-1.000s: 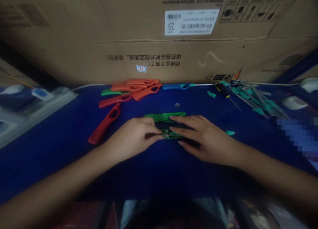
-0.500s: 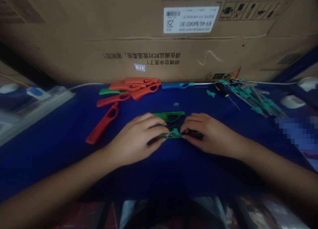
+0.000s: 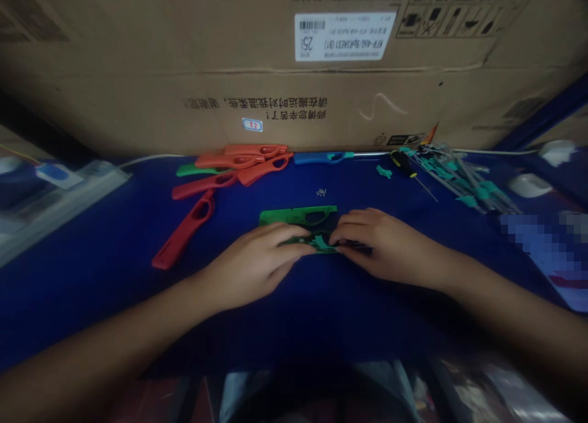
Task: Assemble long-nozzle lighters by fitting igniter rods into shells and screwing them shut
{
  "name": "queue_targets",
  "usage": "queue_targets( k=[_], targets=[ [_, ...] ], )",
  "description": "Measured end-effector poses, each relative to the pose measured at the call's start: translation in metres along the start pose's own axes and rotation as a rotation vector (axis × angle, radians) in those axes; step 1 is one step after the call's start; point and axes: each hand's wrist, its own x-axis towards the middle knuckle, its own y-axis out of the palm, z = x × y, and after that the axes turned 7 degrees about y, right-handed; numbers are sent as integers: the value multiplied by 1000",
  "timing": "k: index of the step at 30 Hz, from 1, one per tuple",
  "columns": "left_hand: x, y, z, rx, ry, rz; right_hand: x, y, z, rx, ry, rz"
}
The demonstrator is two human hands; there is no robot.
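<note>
Between my two hands lies a green lighter casing half on the blue table, with a teal trigger piece in it. My left hand is closed around its left part, thumb and fingertips near the trigger. On the other side, my right hand pinches at the casing's right end, where a dark, thin part shows under the fingers. The fingers hide most of the casing and its small inner parts. Just behind them rests another green casing half, lying loose.
Red and orange lighter casings lie at the back left. A blue lighter with a metal tube, a black screwdriver, small screws and a heap of metal tubes with teal triggers lie along a cardboard box.
My left hand has shifted slightly, uncovering more of the rear green casing half. My right hand keeps its pinch at the casing's right end. The view has moved a little.
</note>
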Motion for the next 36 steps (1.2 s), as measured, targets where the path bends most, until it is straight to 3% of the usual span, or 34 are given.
queue_targets(
  k=[7, 15, 22, 29, 33, 36],
  targets=[
    [-1, 2, 1, -42, -5, -22, 2, -3, -1, 6, -8, -87],
    [0, 5, 1, -71, -25, -24, 5, 5, -22, -136, 37, -153],
    [-1, 6, -1, -137, -10, -8, 9, 10, -30, 44, 96, -146],
    [4, -3, 0, -79, -106, -163, 11, 8, -32, 147, 119, -180],
    [6, -10, 6, 19, -160, -261, 11, 8, -28, 240, 181, -309],
    [6, -12, 11, 88, -137, -300, 11, 7, -22, 487, 306, -371]
  ],
)
